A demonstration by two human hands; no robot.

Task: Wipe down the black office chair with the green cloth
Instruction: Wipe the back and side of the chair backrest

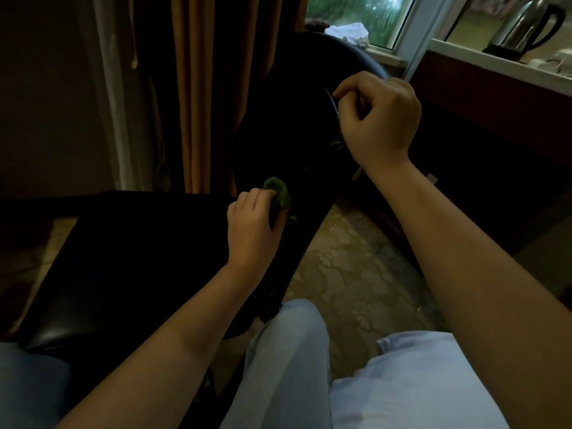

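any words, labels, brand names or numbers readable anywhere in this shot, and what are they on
None: no text can be read in this picture.
Silver electric kettle with black handle on the white window sill: no label or brand shows; dim and blurred.
Black leather office chair: too dark; no tag or logo visible.
Crumpled green cloth gripped by the left hand: no print visible.
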